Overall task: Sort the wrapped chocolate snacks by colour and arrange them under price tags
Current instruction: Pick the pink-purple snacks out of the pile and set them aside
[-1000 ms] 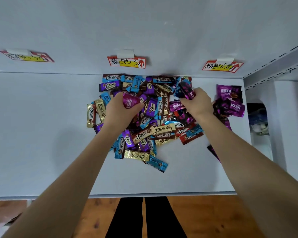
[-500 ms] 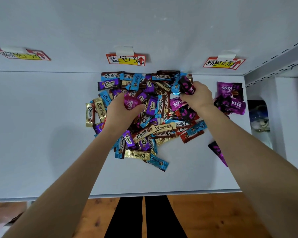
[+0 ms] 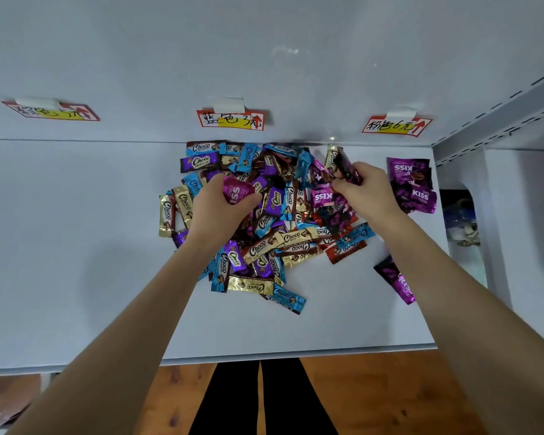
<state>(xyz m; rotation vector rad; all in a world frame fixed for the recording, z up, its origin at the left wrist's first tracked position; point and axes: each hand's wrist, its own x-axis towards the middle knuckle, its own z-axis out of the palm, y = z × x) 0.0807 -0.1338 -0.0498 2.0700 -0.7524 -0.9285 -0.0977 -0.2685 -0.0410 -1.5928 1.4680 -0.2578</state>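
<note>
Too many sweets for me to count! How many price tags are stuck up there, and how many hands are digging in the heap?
Red-bordered paper price tags, left, middle, right: 3
Bare hands: 2, the left hand holding a magenta KISS packet, the right hand a dark purple packet
Total: 5

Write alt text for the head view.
Left hand grips a pink KISS pack and right hand pinches a dark wrapper over a mixed pile of chocolates on a white shelf. Purple KISS packs lie below the right price tag.
</note>
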